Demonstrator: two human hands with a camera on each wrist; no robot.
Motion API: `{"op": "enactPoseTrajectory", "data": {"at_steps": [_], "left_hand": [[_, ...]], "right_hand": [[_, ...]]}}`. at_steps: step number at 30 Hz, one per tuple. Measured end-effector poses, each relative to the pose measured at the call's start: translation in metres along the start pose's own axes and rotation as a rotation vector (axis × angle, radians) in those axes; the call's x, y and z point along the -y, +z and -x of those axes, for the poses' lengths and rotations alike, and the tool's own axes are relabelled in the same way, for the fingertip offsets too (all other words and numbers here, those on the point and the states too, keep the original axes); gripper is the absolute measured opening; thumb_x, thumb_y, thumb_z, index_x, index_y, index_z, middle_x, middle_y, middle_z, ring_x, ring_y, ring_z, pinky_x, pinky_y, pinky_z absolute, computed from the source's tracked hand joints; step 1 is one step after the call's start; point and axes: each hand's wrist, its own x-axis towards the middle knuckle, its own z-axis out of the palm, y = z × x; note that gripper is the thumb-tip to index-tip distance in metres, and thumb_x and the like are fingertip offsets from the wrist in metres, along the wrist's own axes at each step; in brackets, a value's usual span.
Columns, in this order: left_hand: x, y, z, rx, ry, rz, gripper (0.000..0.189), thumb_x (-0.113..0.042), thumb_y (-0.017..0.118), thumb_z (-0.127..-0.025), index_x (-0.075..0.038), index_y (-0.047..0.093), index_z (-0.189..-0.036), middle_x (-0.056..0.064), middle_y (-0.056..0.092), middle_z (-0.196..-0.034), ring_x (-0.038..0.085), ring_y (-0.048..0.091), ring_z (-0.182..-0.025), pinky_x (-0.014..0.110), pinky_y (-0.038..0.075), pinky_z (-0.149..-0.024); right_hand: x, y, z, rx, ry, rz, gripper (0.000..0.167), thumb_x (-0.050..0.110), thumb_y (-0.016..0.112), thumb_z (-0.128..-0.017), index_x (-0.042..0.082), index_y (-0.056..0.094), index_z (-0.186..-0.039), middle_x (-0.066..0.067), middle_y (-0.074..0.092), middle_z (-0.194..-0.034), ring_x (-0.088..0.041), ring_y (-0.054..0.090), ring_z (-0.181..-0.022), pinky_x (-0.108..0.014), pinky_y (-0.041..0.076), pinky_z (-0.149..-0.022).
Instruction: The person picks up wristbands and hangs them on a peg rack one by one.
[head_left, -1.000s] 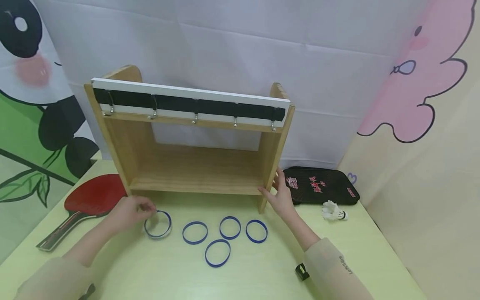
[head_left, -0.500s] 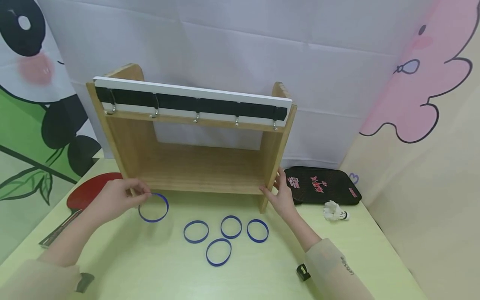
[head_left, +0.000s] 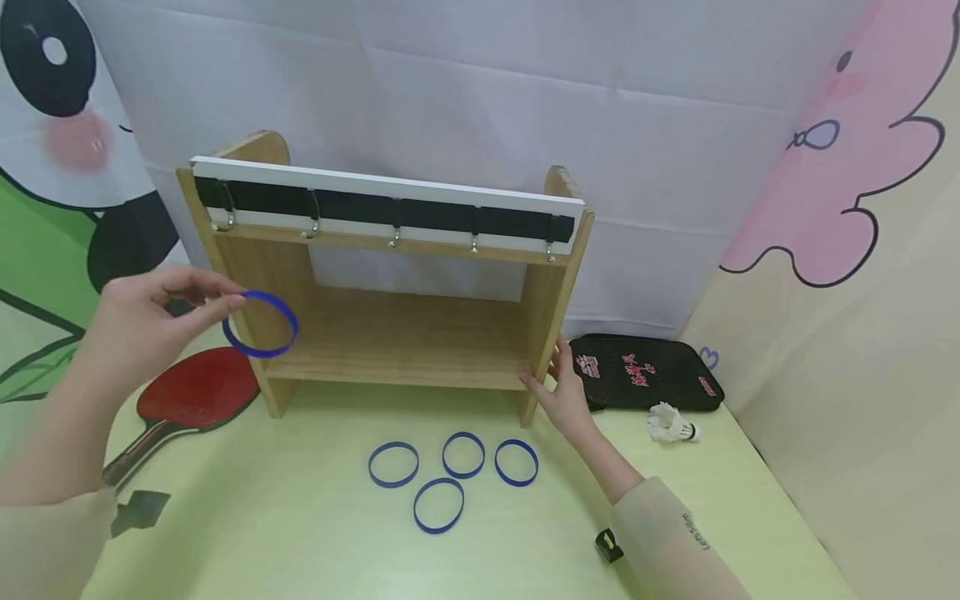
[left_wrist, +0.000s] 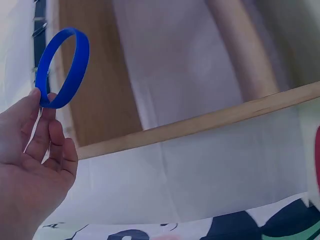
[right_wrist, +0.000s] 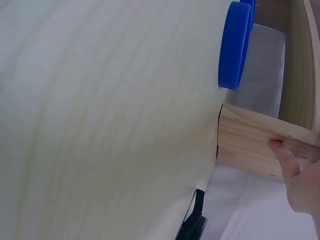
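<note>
My left hand point(head_left: 153, 325) pinches a blue wristband point(left_wrist: 80, 67) between thumb and fingertips. In the head view the band hangs in the air at the left front of a small wooden shelf point(head_left: 397, 367). My right hand point(head_left: 564, 400) grips the shelf's right side panel low down, its thumb at the front edge. Across the shelf's top front runs a white rail with a black strip point(head_left: 352, 204) and several small metal hooks point(head_left: 394, 239). Several more blue wristbands point(head_left: 438, 531) lie on the table before the shelf.
A red table tennis bat point(head_left: 198, 387) lies left of the shelf. To the right are a black zip case point(head_left: 652, 383), a shuttlecock point(head_left: 670, 423) and a small black object point(head_left: 608, 546). A dark grey piece point(head_left: 141, 510) lies near my left sleeve. A white sheet hangs behind.
My left hand has lifted the wristband off the table and carried it up and left, in front of the shelf's left side. The right hand stays on the shelf.
</note>
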Motion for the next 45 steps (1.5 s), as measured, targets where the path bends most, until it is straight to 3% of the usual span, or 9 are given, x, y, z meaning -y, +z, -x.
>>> {"op": "enactPoseTrajectory", "data": {"at_steps": [5, 10, 16, 21, 30, 33, 37, 41, 45], "left_hand": [[-0.008, -0.016, -0.015, -0.143, -0.045, 0.036, 0.024, -0.026, 0.067, -0.088, -0.008, 0.067, -0.104, -0.032, 0.05, -0.085, -0.007, 0.044, -0.082, 0.004, 0.036, -0.057], [-0.008, -0.023, -0.03, -0.244, -0.09, 0.16, 0.022, -0.026, 0.068, -0.087, -0.012, 0.07, -0.105, -0.027, 0.056, -0.082, -0.004, 0.048, -0.081, 0.003, 0.038, -0.06], [-0.004, -0.023, -0.042, -0.225, -0.168, 0.146, 0.026, -0.035, 0.064, -0.088, -0.019, 0.069, -0.107, -0.028, 0.054, -0.081, -0.005, 0.046, -0.079, 0.006, 0.038, -0.057], [0.0, -0.019, -0.045, -0.198, -0.184, 0.112, 0.026, -0.038, 0.062, -0.089, -0.02, 0.069, -0.107, -0.03, 0.052, -0.083, -0.005, 0.045, -0.079, 0.008, 0.037, -0.056], [0.004, -0.016, -0.042, -0.204, -0.152, 0.113, 0.025, -0.033, 0.063, -0.089, -0.017, 0.069, -0.108, -0.033, 0.052, -0.086, -0.005, 0.045, -0.08, 0.007, 0.037, -0.055], [-0.002, -0.014, -0.037, -0.232, -0.128, 0.073, 0.03, -0.032, 0.063, -0.09, -0.011, 0.067, -0.112, -0.032, 0.048, -0.086, -0.007, 0.042, -0.082, 0.006, 0.036, -0.058], [-0.017, -0.009, -0.03, -0.318, -0.067, 0.053, 0.032, -0.027, 0.066, -0.088, -0.006, 0.066, -0.113, -0.032, 0.046, -0.087, -0.011, 0.041, -0.082, 0.008, 0.033, -0.066], [-0.033, 0.001, -0.022, -0.388, 0.099, 0.088, 0.027, -0.016, 0.069, -0.086, -0.003, 0.067, -0.109, -0.034, 0.049, -0.091, -0.01, 0.044, -0.085, 0.009, 0.033, -0.071], [-0.044, 0.012, -0.013, -0.356, 0.275, 0.092, 0.023, -0.004, 0.069, -0.083, 0.001, 0.067, -0.105, -0.024, 0.055, -0.093, -0.007, 0.045, -0.09, 0.01, 0.034, -0.071]], "right_hand": [[0.007, -0.002, 0.001, 0.003, 0.018, 0.006, 0.077, 0.002, 0.066, -0.087, 0.005, 0.017, -0.146, -0.032, 0.036, -0.142, -0.046, 0.045, -0.124, -0.052, 0.046, -0.093], [0.007, -0.003, 0.002, 0.004, 0.027, 0.012, 0.077, 0.002, 0.065, -0.087, 0.004, 0.017, -0.146, -0.031, 0.033, -0.144, -0.046, 0.044, -0.125, -0.052, 0.045, -0.094], [-0.01, 0.0, -0.001, -0.004, 0.001, 0.01, 0.078, 0.005, 0.066, -0.087, 0.007, 0.016, -0.147, -0.029, 0.03, -0.146, -0.046, 0.042, -0.126, -0.053, 0.042, -0.097], [-0.031, 0.004, -0.005, -0.008, 0.016, 0.0, 0.081, 0.013, 0.068, -0.087, 0.017, 0.015, -0.148, -0.024, 0.034, -0.146, -0.042, 0.044, -0.126, -0.05, 0.046, -0.094], [-0.021, 0.004, -0.005, -0.004, 0.018, -0.002, 0.079, 0.009, 0.067, -0.087, 0.013, 0.016, -0.148, -0.027, 0.036, -0.144, -0.045, 0.045, -0.124, -0.053, 0.047, -0.091], [-0.007, 0.002, -0.002, 0.001, 0.017, -0.007, 0.078, 0.005, 0.066, -0.087, 0.008, 0.017, -0.147, -0.03, 0.036, -0.143, -0.047, 0.046, -0.122, -0.053, 0.049, -0.088], [0.009, -0.001, 0.001, 0.012, 0.018, 0.002, 0.077, 0.002, 0.066, -0.087, 0.004, 0.017, -0.146, -0.032, 0.036, -0.142, -0.048, 0.047, -0.12, -0.052, 0.05, -0.087], [0.012, -0.004, 0.001, 0.013, 0.019, 0.015, 0.077, 0.002, 0.066, -0.086, 0.004, 0.018, -0.146, -0.032, 0.036, -0.141, -0.047, 0.049, -0.119, -0.052, 0.051, -0.085], [0.01, -0.005, 0.0, 0.014, 0.012, 0.032, 0.078, 0.003, 0.067, -0.085, 0.005, 0.018, -0.146, -0.032, 0.037, -0.141, -0.047, 0.05, -0.118, -0.051, 0.052, -0.083]]}}
